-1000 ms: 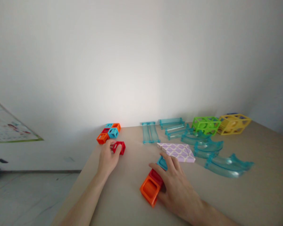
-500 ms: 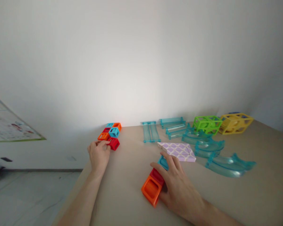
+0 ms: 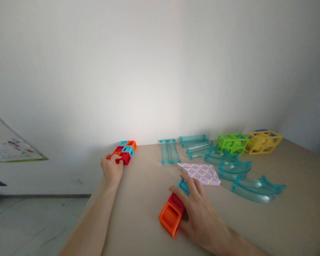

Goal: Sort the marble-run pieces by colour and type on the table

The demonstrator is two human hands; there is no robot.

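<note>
At the left, my left hand (image 3: 112,169) pinches a red cube block (image 3: 125,158) that sits against the near end of a two-wide group of blocks. In that group show a light-blue block (image 3: 128,150), an orange block (image 3: 131,144) and a red one behind; another orange block is partly covered by my fingers. Nearer to me, my right hand (image 3: 198,209) is closed round a short row of joined blocks: an orange block (image 3: 170,217) at the near end, a red block (image 3: 176,202) in the middle, a light-blue block (image 3: 184,185) at the far end.
Behind my right hand lies a purple patterned panel (image 3: 204,173). Clear teal straight tracks (image 3: 170,151) and curved tracks (image 3: 256,190) spread to the right. A green frame block (image 3: 232,143) and a yellow one (image 3: 264,142) stand by the wall (image 3: 160,71). The table's left edge borders the floor.
My left hand has brought the red block left and flush against the block group. My right hand stays on its row of blocks. The view has shifted slightly.
</note>
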